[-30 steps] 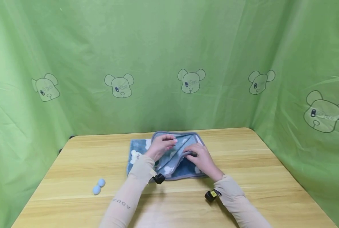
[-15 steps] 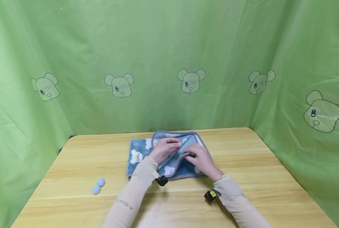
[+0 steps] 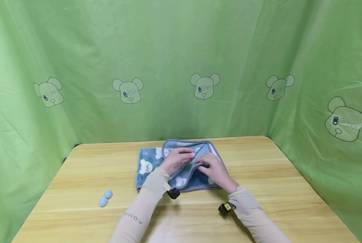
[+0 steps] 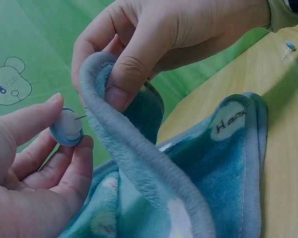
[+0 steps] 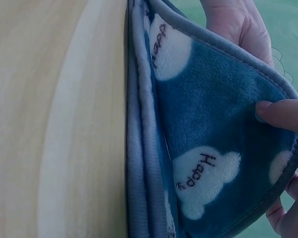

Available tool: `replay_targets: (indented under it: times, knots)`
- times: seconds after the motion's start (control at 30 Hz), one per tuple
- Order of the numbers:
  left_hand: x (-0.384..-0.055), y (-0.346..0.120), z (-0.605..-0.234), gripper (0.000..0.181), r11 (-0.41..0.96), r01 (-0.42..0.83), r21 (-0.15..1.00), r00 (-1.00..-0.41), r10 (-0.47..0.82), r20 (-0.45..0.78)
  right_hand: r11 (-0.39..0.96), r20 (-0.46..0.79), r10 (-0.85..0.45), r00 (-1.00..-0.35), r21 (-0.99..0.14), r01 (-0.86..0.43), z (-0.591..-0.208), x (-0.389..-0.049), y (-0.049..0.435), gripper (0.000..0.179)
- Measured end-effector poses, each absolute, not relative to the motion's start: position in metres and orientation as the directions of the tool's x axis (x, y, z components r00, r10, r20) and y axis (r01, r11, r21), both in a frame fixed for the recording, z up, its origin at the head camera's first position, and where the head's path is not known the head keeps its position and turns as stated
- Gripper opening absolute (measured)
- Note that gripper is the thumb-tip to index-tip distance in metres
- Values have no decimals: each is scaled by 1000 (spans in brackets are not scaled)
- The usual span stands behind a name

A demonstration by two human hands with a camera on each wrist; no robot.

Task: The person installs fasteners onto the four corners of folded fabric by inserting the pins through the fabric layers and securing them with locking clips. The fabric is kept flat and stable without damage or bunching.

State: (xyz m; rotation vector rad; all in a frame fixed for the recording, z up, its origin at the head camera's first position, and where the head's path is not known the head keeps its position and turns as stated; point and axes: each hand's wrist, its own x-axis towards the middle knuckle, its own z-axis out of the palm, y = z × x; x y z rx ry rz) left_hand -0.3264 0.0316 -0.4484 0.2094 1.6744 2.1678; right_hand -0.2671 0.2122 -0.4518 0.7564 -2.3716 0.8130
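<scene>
A folded teal fleece blanket [image 3: 147,155] with white bear shapes and a grey binding lies at the back middle of the table. My right hand [image 3: 215,170] pinches its lifted edge, with the thumb [image 5: 280,113] on the fleece in the right wrist view. Facing that edge, my left hand [image 3: 176,160] pinches a round-capped pin [image 4: 68,125], blue outside and white on its flat side. The pin's metal point sticks out towards the grey binding [image 4: 134,139], its tip right at the fabric. In the right wrist view the left hand is partly hidden behind the raised corner.
Two light blue round pieces [image 3: 105,197] lie close together at the front left of the wooden table [image 3: 290,202]. Another blue-capped pin [image 4: 290,46] shows at the left wrist view's upper right. Green curtain [image 3: 169,111] surrounds the table's back and sides.
My left hand has moved right, closer to the lifted blanket edge and the right hand. The right hand has kept its pinch in the same place.
</scene>
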Motion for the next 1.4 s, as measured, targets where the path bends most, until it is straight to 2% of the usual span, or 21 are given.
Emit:
replay_targets:
  times: [0.6, 0.97, 1.13, 1.27, 1.4]
  knots:
    - [-322, 31, -449, 35, -225, -213, 951, -896, 433, -98, 670, 608, -274, -745, -435, -601, -452, -267, 211, 21]
    - [-317, 39, -455, 26, -257, -205, 944, -908, 411, -85, 685, 643, -245, -726, -414, -599, -454, -269, 211, 21]
    - [-315, 39, -455, 30, -263, -232, 937, -906, 409, -109, 689, 645, -241, -725, -412, -596, -455, -269, 212, 21]
    - [-312, 32, -448, 35, -215, -207, 954, -899, 426, -99, 676, 649, -241, -721, -421, -604, -453, -268, 212, 21]
    - [-308, 20, -439, 38, -159, -127, 979, -909, 415, -50, 673, 633, -235, -737, -441, -594, -450, -268, 212, 21]
